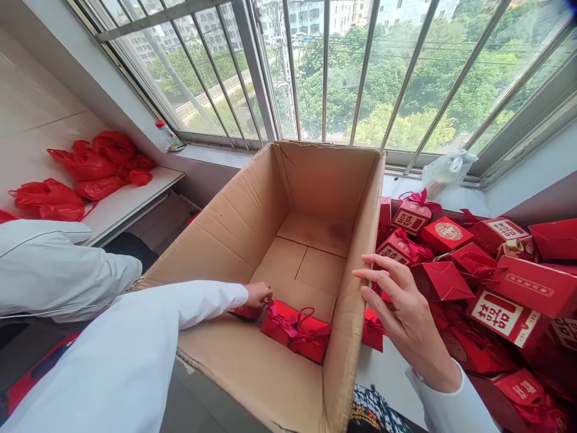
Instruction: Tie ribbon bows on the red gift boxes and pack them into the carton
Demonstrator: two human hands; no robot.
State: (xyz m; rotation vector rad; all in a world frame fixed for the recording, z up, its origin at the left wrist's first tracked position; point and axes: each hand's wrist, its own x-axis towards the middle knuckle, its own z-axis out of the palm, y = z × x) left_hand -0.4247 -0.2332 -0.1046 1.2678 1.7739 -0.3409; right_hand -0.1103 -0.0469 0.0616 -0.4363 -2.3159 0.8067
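Your left hand [258, 294] curled on red gift boxes [279, 322] in the cardboard carton [315, 180], grip unclear; your right hand [408, 319] open against the carton.

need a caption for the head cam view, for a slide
Left hand reaches into a cardboard carton to red ribboned gift boxes, right hand at its wall, red gift boxes heaped alongside

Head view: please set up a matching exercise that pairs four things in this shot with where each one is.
Things:
1 left hand
2 right hand
3 red plastic bags
4 white plastic bag

Places:
A on the windowsill
B on the white ledge
C inside the cardboard carton, at the red gift boxes
D against the carton's outer wall

Pairs: 1-C, 2-D, 3-B, 4-A
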